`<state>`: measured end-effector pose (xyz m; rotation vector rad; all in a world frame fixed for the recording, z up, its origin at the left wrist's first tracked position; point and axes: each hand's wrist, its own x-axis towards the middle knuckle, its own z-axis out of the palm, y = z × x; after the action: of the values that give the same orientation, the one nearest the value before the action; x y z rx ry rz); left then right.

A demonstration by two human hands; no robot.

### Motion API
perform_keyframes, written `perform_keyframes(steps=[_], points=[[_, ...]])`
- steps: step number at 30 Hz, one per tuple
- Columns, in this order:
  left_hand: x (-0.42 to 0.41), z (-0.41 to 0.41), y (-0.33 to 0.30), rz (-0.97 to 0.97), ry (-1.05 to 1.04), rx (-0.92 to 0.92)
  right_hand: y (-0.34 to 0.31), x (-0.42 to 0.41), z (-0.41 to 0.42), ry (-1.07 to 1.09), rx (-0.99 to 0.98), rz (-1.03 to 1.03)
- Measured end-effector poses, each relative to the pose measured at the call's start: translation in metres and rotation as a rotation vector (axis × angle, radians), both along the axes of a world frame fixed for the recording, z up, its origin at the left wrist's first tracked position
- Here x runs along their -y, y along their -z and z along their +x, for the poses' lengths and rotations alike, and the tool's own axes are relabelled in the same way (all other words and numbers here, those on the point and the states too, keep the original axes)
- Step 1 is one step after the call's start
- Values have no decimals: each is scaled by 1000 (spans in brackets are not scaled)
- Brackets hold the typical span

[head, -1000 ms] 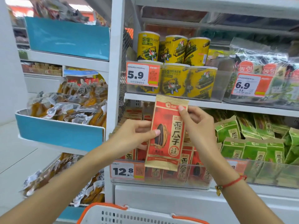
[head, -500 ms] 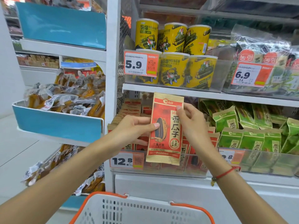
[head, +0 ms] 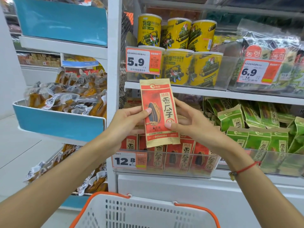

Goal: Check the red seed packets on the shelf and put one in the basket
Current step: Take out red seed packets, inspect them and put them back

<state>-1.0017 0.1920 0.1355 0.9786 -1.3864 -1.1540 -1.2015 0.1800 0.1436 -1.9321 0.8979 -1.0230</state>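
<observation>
Packet (head: 158, 112) stood upright in both hands, in front of the shelf's (head: 213, 94) front edge, above the red packets (head: 185, 155) in their tray; left hand (head: 130, 120) pinched its left edge, right hand (head: 185, 122) its lower right edge, print facing the person; checking seemed the step in hand; next, I judge, lower it past the shelf's front edge into the basket (head: 148, 211) beneath and let go.

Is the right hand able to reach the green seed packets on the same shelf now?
Probably not yet: the right hand and left hand both hold the red paper seed packet. The green seed packets lie uncovered beside it, so releasing would leave the way free.
</observation>
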Motion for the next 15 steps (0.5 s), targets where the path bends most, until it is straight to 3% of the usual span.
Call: perform_keyframes(steps=[7, 15], points=[[-1, 6, -4, -64, 28, 54, -1, 0, -10, 6, 77, 72], [-2, 6, -6, -69, 79, 100, -1, 5, -23, -130, 208, 263]])
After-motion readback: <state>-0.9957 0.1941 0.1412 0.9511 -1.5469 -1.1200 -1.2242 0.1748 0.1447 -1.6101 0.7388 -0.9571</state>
